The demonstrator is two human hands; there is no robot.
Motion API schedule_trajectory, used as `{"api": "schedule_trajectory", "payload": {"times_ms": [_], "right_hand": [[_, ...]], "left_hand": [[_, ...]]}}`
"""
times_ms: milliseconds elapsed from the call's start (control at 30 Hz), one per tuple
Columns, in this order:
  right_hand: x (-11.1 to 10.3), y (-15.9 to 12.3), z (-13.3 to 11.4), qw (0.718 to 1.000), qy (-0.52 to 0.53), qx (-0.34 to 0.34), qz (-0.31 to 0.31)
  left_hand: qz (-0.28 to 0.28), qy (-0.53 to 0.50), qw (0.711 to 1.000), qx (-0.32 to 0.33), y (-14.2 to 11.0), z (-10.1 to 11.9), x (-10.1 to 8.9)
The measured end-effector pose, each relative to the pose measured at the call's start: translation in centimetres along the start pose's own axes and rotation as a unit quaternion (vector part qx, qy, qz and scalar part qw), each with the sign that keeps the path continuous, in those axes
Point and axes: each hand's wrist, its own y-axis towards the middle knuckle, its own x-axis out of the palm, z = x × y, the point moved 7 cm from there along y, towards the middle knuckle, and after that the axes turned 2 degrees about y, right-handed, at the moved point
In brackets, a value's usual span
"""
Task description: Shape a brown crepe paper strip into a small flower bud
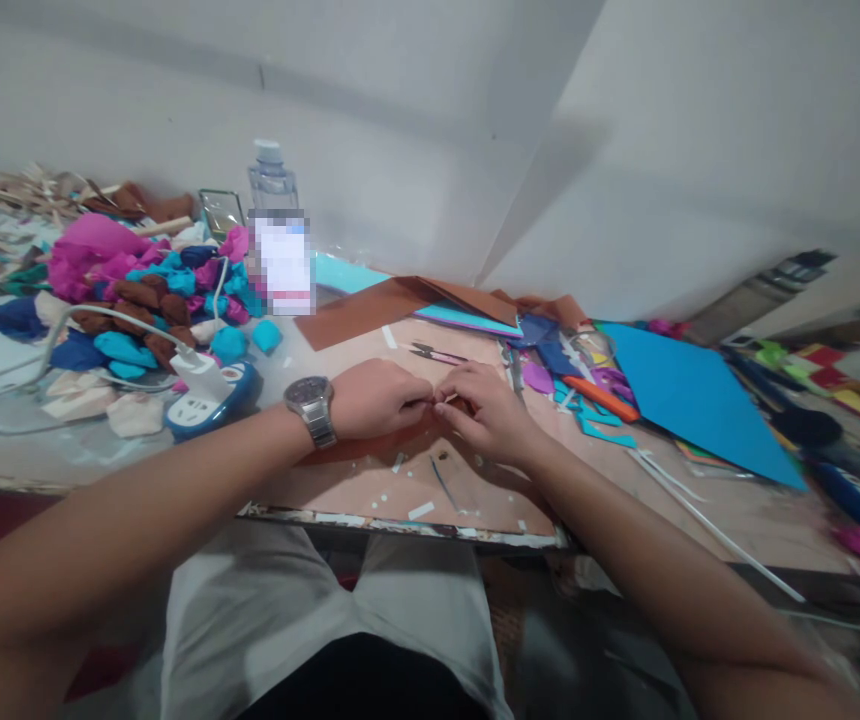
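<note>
My left hand, with a metal wristwatch on its wrist, and my right hand meet at the middle of the table. Both have their fingers pinched together on a small brown piece held between them; it is too small to make out further. Under my hands lies a brown sheet on the table's near part. A pair of pink-handled scissors lies just beyond my hands.
A heap of crumpled pink, blue and brown paper and a blue-white power strip sit at the left. A water bottle stands behind. Blue card, brown card and coloured scraps spread right. Table edge runs near my lap.
</note>
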Motion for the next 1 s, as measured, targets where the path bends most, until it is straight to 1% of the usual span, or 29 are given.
{"api": "schedule_trajectory", "payload": {"times_ms": [133,267,367,567,733,867,1000], "right_hand": [[0.07,0.05,-0.37,1.0,-0.005,-0.001,-0.029],[0.07,0.07,-0.42,0.999,0.002,0.01,-0.044],[0.02,0.04,-0.28,0.999,0.006,0.005,-0.036],[-0.18,-0.06,0.09,1.0,0.002,-0.008,-0.005],[-0.12,0.02,-0.27,1.0,-0.004,-0.017,-0.012],[-0.02,0.1,-0.41,1.0,0.0,-0.011,-0.02],[-0.17,0.07,-0.39,1.0,0.012,-0.01,-0.012]], "left_hand": [[0.001,0.005,1.0,0.018,-0.05,0.29,-0.01],[-0.018,0.016,1.0,0.016,0.01,0.6,0.06],[-0.029,0.02,0.999,-0.003,0.07,0.51,0.15],[-0.01,-0.02,1.0,-0.016,-0.04,-0.09,0.36],[-0.013,-0.057,0.998,-0.02,-0.04,-0.14,0.47],[-0.004,-0.08,0.997,-0.016,-0.12,-0.04,0.31],[-0.006,-0.093,0.995,-0.023,-0.19,-0.27,0.3]]}}
